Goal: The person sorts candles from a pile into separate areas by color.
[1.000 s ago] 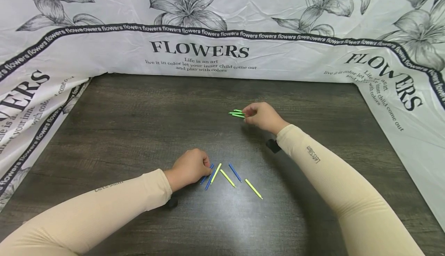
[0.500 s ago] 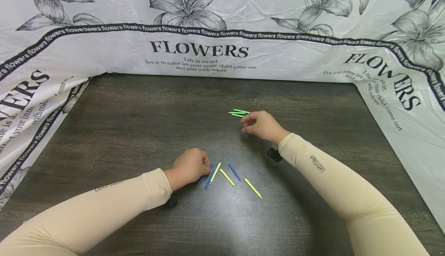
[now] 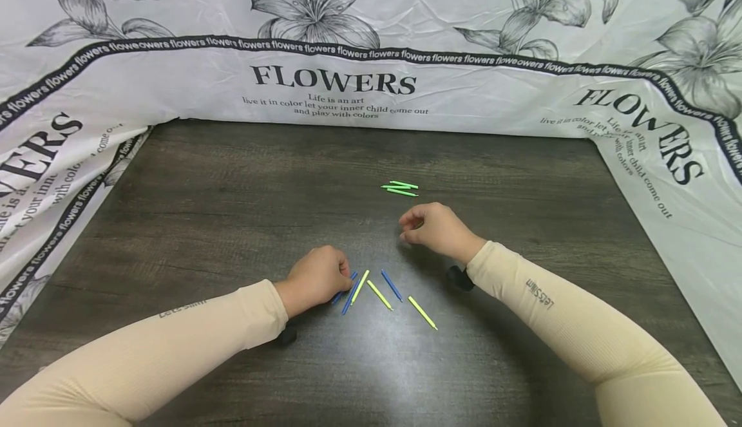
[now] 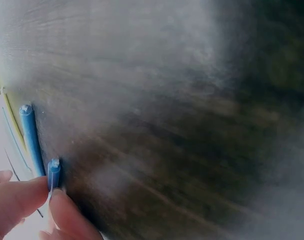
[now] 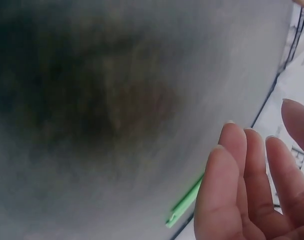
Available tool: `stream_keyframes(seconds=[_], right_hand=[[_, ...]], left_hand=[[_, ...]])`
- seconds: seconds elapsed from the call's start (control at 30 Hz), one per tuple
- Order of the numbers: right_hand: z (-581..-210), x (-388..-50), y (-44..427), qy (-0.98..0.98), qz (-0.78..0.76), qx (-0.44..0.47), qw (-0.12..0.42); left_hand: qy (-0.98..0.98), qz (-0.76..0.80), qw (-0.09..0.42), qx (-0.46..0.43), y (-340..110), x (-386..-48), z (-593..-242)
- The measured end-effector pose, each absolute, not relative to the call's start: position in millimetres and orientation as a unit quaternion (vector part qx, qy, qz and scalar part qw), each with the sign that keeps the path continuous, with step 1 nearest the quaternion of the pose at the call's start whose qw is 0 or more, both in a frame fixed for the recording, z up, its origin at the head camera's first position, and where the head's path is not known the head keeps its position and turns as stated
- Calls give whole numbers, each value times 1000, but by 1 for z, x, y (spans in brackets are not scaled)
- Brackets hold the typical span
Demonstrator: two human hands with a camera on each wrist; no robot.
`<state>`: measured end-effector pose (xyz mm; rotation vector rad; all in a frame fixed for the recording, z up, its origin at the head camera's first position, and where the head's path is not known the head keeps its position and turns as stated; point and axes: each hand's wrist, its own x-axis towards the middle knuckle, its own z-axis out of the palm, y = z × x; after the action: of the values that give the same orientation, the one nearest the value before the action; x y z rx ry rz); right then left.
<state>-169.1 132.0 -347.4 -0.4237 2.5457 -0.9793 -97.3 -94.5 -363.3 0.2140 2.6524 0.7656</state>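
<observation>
My left hand (image 3: 317,277) rests low over the table and pinches a thin blue stick (image 4: 53,175) between thumb and finger. Right beside it lies a second blue stick (image 3: 350,299), with a yellow stick (image 3: 360,287) leaning close to it. Farther right are another yellow stick (image 3: 379,295), a third blue stick (image 3: 391,286) and a third yellow stick (image 3: 422,312). My right hand (image 3: 438,228) hovers above the table with loosely bent fingers and nothing between them. Just beyond it three green sticks (image 3: 402,192) lie together, one green stick (image 5: 186,202) showing in the right wrist view.
A dark wood-grain table (image 3: 232,182) lies under everything. White cloth (image 3: 336,102) with printed flowers and lettering stands along its back and both sides. A black object (image 3: 460,279) sits under the right wrist, another black object (image 3: 286,335) under the left.
My right hand has let go of the green sticks and drawn back toward me, leaving them grouped on the table. The left hand has stayed in place, pinching the blue stick.
</observation>
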Motion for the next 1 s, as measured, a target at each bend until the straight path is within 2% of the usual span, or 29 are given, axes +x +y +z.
stream_keyframes(seconds=[0.67, 1.0], right_hand=[[-356, -136, 122, 891, -357, -169, 224], [-361, -129, 120, 889, -357, -186, 219]], left_hand=[[944, 263, 181, 79, -93, -96, -363], [949, 246, 176, 89, -91, -97, -364]])
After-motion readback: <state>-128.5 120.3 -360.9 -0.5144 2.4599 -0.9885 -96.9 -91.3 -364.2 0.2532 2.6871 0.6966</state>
